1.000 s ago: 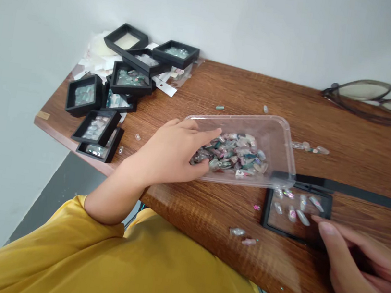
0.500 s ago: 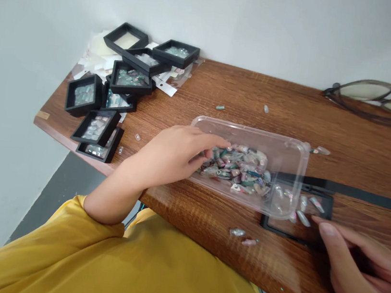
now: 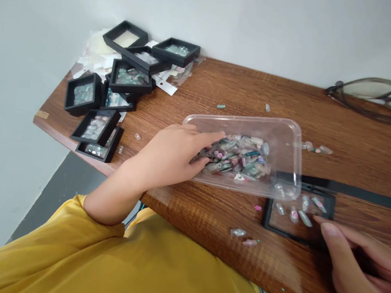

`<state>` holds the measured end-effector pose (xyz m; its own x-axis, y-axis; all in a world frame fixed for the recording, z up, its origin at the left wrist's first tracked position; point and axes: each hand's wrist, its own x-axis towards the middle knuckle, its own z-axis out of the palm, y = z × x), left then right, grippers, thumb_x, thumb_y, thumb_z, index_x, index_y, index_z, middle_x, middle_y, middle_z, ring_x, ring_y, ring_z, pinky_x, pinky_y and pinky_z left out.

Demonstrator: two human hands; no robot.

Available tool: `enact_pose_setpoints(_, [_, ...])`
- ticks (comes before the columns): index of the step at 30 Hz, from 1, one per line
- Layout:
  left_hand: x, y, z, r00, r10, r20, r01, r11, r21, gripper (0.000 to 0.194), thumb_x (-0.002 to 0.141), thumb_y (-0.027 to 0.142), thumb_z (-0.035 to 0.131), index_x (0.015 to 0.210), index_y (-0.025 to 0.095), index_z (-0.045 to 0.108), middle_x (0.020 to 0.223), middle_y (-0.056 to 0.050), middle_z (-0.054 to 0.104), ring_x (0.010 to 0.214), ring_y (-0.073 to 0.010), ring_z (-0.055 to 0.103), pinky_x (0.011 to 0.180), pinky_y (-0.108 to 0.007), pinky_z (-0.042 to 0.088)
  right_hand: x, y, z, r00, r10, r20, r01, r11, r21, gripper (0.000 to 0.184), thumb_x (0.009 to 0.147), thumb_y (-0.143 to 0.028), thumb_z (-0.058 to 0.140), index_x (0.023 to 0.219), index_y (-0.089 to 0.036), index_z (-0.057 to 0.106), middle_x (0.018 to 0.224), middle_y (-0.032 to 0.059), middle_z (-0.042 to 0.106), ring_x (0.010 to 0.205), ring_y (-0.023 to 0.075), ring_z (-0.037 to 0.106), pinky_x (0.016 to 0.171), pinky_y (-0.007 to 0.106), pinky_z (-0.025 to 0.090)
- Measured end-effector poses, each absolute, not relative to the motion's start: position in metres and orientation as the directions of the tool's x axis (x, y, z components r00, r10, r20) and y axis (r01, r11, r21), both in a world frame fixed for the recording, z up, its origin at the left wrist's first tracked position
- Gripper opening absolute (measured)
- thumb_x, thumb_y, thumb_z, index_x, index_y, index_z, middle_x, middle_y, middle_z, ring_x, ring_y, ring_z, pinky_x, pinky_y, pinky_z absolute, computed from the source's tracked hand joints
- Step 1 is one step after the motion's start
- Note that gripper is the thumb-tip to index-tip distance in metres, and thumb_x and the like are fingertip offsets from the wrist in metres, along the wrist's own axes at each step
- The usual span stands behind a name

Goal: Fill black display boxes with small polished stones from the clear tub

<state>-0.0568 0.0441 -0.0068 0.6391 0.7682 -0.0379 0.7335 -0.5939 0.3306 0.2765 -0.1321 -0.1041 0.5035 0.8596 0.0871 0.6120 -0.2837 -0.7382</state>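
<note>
A: What are the hands doing?

B: The left hand (image 3: 168, 157) reaches into the near-left end of a clear plastic, rounded rectangular box (image 3: 287, 154), index finger and thumb parted over a heap of glossy nail-shaped pieces (image 3: 241, 155) in clear, green and pink. I can't tell whether it grips anything; its other fingers are hidden. The right hand (image 3: 361, 286) has thumb and index tips close together at the right side of a flat black frame with a clear window (image 3: 288, 226); whether they pinch it, I can't tell.

A: What has just changed?

B: The box's right end has swung toward the back edge of the brown wood-grain desk (image 3: 363, 146). It now overlaps only the frame's far-left corner, so I'd judge the pieces laid on the window easier to see and reach.

A: Which way does the box point?

B: Its long axis runs lengthwise along the desk, mid-depth, right end toward the desk's right side. On the window, the slimmest clear piece (image 3: 304, 218) slants toward the front edge and rightward.

A: And farther out?

B: Loose pieces (image 3: 238, 232) near the front edge, brown-rimmed glasses (image 3: 371, 88) at the back right, piled deep black frames (image 3: 131, 89) at the left end.
</note>
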Motion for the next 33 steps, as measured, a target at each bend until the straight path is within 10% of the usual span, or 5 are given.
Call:
enact_pose_setpoints(19, [-0.061, 0.044, -0.008, 0.664, 0.722, 0.197, 0.588, -0.666, 0.459, 0.046, 0.092, 0.006, 0.064, 0.134, 0.024, 0.067, 0.102, 0.005, 0.081, 0.091, -0.0112, 0.076, 0.08, -0.023, 0.053, 0.275, -0.132, -0.103, 0.514, 0.856, 0.062, 0.603, -0.31, -0.735, 0.049, 0.09, -0.065, 0.075, 0.115, -0.024, 0.082, 0.111, 0.0041, 0.074, 0.104, 0.0284, 0.072, 0.109, 0.048, 0.056])
enact_pose_setpoints(33, [-0.056, 0.044, 0.003, 0.575, 0.808, -0.124, 0.79, -0.509, 0.342, 0.053, 0.093, 0.036, 0.071, 0.146, 0.037, 0.064, 0.124, 0.006, 0.081, 0.105, -0.0222, 0.078, 0.082, -0.033, 0.054, 0.278, -0.132, -0.106, 0.495, 0.866, 0.075, 0.614, -0.287, -0.735, 0.05, 0.09, -0.067, 0.073, 0.116, -0.025, 0.081, 0.111, 0.0048, 0.074, 0.101, 0.0284, 0.072, 0.105, 0.047, 0.056])
